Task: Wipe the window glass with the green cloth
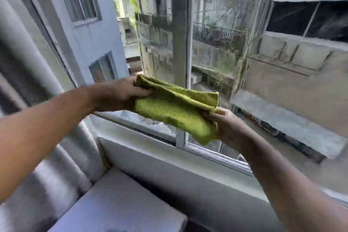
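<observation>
Together both hands (120, 94) grip the folded green cloth (175, 111).

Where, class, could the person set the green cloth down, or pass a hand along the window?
Free: the pale sill ledge below the window frame, and the flat grey-white top at lower left beside the curtain. Crowded: mid-frame, where the left hand and right hand hold the green cloth before the upright mullion.
</observation>
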`<state>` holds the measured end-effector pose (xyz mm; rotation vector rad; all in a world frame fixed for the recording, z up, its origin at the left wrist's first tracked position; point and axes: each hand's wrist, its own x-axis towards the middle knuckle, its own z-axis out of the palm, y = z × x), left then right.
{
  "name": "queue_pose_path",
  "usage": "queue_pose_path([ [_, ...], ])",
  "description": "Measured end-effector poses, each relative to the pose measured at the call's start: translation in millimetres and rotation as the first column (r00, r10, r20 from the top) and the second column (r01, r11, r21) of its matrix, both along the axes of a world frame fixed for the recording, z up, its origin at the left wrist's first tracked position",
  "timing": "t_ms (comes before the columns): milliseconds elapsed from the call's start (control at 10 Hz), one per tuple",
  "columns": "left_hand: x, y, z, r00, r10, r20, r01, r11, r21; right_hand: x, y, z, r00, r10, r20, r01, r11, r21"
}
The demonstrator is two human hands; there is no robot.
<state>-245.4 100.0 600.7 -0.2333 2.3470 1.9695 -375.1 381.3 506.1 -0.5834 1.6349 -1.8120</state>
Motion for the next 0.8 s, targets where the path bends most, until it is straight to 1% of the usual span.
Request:
queue_pose_path([
  [100, 58.8, -68.5, -112.7, 0.947, 0.234, 0.221, -0.253, 0.965, 0.062, 42.4, -85.3, -87.1, 0.975, 0.014, 0.223, -0.041, 0.992, 0.116],
  [200, 130.1, -111.8, -243.4, 0.806, 0.417, 0.420, -0.496, 0.863, 0.095, 96.8, -154.5, -192.2, 0.937, -0.007, 0.349, -0.103, 0.950, 0.295],
  [300, 191.0, -125.5, -370.6, 0.625, 0.489, 0.609, -0.675, 0.731, 0.106, 145.5, -193.5, -301.7, 0.922, -0.020, 0.387, -0.186, 0.854, 0.487],
  [400, 232.7, -124.7, -485.1, 0.513, 0.467, 0.720, -0.736, 0.671, 0.089, 186.2, -209.4, -410.7, 0.889, -0.092, 0.449, -0.244, 0.734, 0.634],
  [500, 256.5, -123.7, -581.6, 0.426, 0.490, 0.760, -0.787, 0.615, 0.045, 221.7, -219.7, -503.9, 0.869, -0.182, 0.460, -0.247, 0.648, 0.721],
  [600, 268.6, -127.1, -644.4, 0.384, 0.535, 0.752, -0.779, 0.625, -0.046, 246.6, -224.7, -565.1, 0.868, -0.224, 0.442, -0.222, 0.621, 0.752],
  [700, 270.7, -135.3, -671.0, 0.357, 0.572, 0.738, -0.766, 0.632, -0.119, 255.8, -226.4, -591.2, 0.918, -0.214, 0.335, -0.165, 0.560, 0.812],
  [800, 262.8, -130.7, -651.1, 0.315, 0.662, 0.680, -0.708, 0.641, -0.297, 246.4, -216.5, -565.3, 0.981, -0.141, 0.133, -0.062, 0.424, 0.904],
])
